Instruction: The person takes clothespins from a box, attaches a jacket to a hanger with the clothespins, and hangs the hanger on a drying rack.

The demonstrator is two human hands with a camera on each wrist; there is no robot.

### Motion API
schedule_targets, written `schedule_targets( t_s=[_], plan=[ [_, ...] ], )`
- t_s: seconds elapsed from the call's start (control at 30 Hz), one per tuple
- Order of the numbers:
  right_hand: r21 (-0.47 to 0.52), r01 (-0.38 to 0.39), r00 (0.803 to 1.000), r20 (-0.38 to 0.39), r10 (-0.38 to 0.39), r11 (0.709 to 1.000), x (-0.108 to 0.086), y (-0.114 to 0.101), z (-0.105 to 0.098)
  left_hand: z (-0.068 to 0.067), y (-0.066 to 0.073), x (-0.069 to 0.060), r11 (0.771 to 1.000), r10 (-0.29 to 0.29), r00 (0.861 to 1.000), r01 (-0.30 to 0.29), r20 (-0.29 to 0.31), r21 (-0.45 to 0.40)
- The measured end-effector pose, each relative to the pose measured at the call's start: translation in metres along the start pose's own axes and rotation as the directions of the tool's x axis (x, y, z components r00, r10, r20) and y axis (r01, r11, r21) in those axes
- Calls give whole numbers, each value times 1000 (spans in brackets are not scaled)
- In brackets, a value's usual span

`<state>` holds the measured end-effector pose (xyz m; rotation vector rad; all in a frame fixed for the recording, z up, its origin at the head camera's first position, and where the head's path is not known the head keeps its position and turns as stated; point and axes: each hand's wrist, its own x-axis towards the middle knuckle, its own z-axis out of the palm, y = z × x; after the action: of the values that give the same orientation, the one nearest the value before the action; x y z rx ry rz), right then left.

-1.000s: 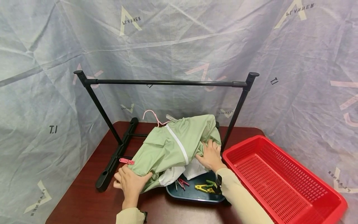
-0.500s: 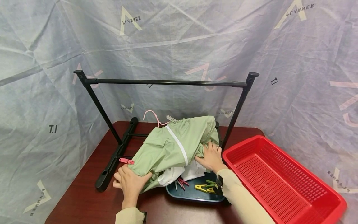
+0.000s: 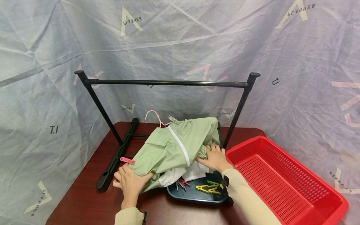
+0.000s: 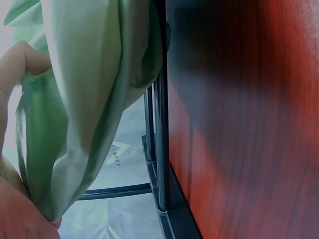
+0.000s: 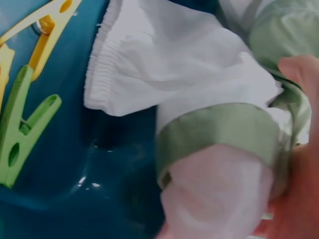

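A light green jacket (image 3: pixel 166 147) with a white zip and white lining hangs loosely over a pink hanger (image 3: pixel 158 118). My left hand (image 3: pixel 130 182) grips its lower left edge, thumb in front; the left wrist view shows the green cloth (image 4: pixel 94 74) between thumb and fingers. My right hand (image 3: pixel 215 158) pinches the right part of the cloth, above a white elasticated piece (image 5: pixel 144 59). A pink clothespin (image 3: pixel 127 160) sits at the jacket's left edge and a pale clothespin (image 3: pixel 173 119) at the top, by the hanger.
A black rack (image 3: pixel 168 82) stands behind the jacket. Below it a dark blue tray (image 3: pixel 194 197) holds several clothespins, among them a yellow one (image 3: pixel 206 189) and a green one (image 5: pixel 22 124). A red basket (image 3: pixel 287 184) stands at the right on the brown table (image 3: pixel 84 190).
The jacket's upper right part has sunk slightly. My right hand has shifted a little to the right, while my left hand keeps its hold almost unmoved.
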<state>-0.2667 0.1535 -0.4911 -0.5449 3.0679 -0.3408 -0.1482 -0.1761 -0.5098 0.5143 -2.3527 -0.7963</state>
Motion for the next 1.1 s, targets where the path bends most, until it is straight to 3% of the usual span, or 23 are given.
schedule_targets(
  t_s=[0.17,0.47,0.77,1.1],
  plan=[
    [15,6,999,44,-7,1000,-3,2,-11,0,-2,3,1000,27,999,-27,-20,-8],
    [124,-2,992,126,-14,992,-10,3,-31,-2,-4,6,998,59,998,-60,-33,-11],
    [155,-10,983,180,-18,988,-20,-2,-58,-3,-7,8,992,123,989,-125,-78,-11],
    [112,-9,994,106,-3,994,-32,0,-82,-7,-9,9,988,152,984,-155,-89,-22]
  ],
)
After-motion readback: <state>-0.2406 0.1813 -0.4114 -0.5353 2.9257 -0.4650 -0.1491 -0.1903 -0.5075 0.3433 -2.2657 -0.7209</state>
